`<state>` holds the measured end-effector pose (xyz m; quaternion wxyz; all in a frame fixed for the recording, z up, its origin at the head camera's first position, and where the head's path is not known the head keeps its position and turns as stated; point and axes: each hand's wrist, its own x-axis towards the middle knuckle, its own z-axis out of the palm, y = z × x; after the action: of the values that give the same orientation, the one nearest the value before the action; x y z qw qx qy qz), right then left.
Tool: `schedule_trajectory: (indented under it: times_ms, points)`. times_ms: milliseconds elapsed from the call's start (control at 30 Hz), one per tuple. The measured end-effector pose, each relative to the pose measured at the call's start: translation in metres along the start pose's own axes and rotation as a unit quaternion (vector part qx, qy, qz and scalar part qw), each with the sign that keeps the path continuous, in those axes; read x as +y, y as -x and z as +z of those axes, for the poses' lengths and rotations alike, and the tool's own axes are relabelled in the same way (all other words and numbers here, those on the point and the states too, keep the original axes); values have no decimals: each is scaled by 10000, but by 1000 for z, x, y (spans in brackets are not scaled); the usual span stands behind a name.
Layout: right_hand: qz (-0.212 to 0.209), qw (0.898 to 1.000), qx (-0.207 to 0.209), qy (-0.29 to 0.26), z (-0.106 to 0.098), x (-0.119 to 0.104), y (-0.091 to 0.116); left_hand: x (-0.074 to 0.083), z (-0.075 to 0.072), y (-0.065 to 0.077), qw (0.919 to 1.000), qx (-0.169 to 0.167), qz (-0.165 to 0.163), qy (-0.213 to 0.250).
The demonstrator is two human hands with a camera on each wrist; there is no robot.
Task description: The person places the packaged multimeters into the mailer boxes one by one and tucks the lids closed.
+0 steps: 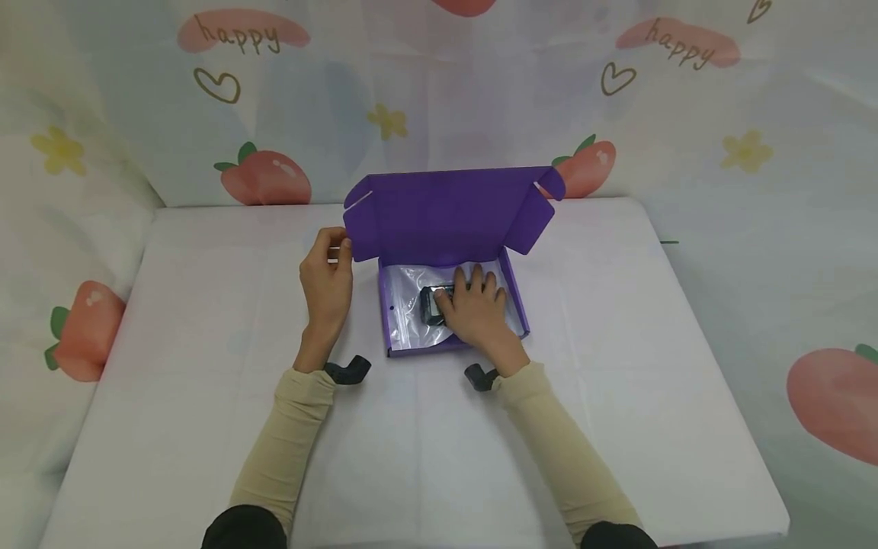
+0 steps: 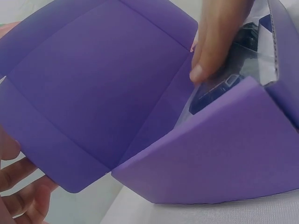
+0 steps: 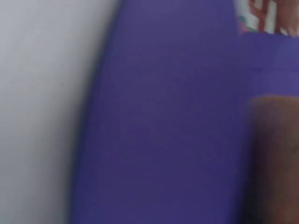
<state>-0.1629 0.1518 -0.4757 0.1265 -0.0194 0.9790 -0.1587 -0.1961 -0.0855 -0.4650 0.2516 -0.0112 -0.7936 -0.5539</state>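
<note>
A purple cardboard box (image 1: 519, 297) lies on the table with its lid (image 1: 439, 217) raised at the back. Inside it is a clear zip bag (image 1: 405, 305) holding a dark, block-shaped item (image 1: 429, 306), partly covered by a hand. My right hand (image 1: 480, 314) rests on the bag with fingers spread and straight. At the lid's left side flap, my left hand (image 1: 325, 290) pinches the edge between thumb and fingers. The left wrist view shows the left fingers (image 2: 21, 200) at the flap's edge. Purple cardboard fills most of the blurred right wrist view.
The box stands on a white-covered table (image 1: 652, 396), toward its back. Behind it hangs a printed cloth (image 1: 473, 99) with peaches and flowers, close to the raised lid. Black wrist mounts (image 1: 348, 370) stick out beside both wrists.
</note>
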Motion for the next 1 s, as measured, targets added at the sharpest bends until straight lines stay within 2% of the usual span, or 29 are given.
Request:
schedule_trajectory:
  times_ms: [133, 267, 367, 467, 700, 800, 1000]
  points:
    - [-725, 9958, -522, -187, -18, 15, 2, -1, 0, 0, 10000, -32, -14, 20]
    - [-1636, 9841, -638, -263, -36, 27, 3, -1, 0, -1, 10000, -14, -7, -14]
    - [-2008, 9766, -728, -238, -41, 30, 2, -1, 0, -1, 10000, -2, -5, -19]
    - [-2061, 9757, -742, 36, -40, 30, 1, -2, -1, -1, 10000, 20, 9, -32]
    - [-1873, 9741, -851, 941, -36, 23, 3, -2, -2, -1, 9999, 45, 64, -100]
    - [-1922, 9719, -997, 922, -38, 24, 2, -2, -2, -1, 9999, 38, 52, -96]
    - [-1934, 9735, -1129, 457, -46, 30, -2, -2, -2, -1, 9999, -11, 70, -95]
